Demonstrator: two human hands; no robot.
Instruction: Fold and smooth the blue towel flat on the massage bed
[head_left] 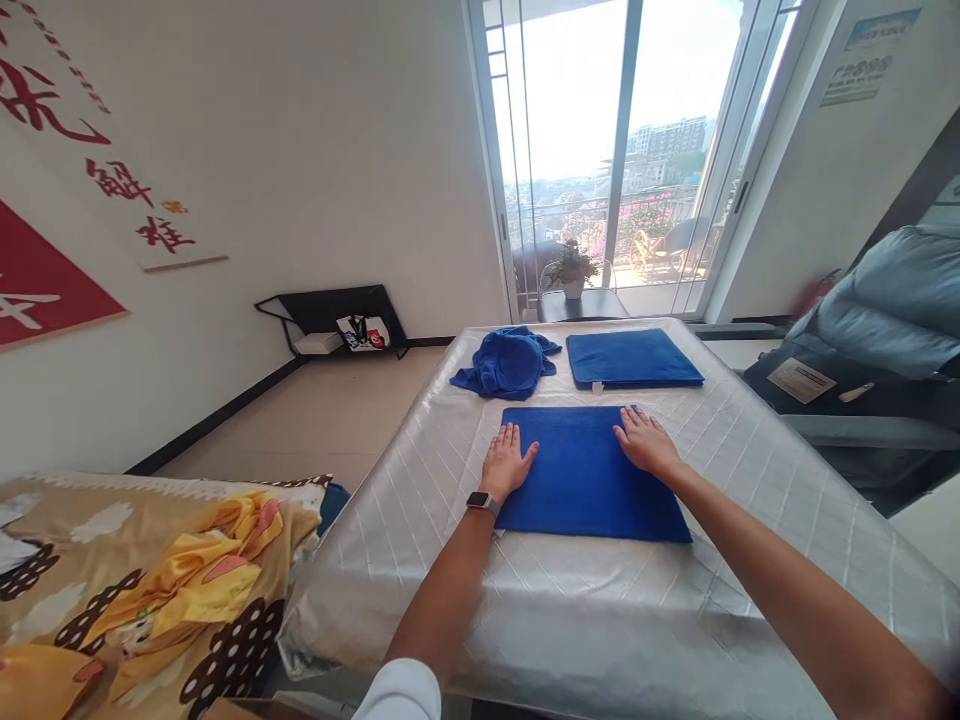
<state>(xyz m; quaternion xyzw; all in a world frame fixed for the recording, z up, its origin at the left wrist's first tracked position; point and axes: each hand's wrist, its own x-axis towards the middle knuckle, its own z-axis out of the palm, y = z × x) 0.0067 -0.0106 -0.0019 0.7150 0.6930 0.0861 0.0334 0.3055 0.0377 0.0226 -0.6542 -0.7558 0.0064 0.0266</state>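
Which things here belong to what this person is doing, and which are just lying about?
Part of the work:
flat blue cloth, under the person's fingers
crumpled blue cloth, probably
folded blue cloth, probably
silvery quilted cover, beneath all three

Apparently just lying about:
yellow cloth
potted plant

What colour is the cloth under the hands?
It's a flat, rectangular blue cloth, clearest in the head view.

Both arms (442, 607) are reaching to the nearest blue cloth (577, 480). The left hand (508, 464) is lying on its left side; the right hand (646, 440) is resting near its far right corner.
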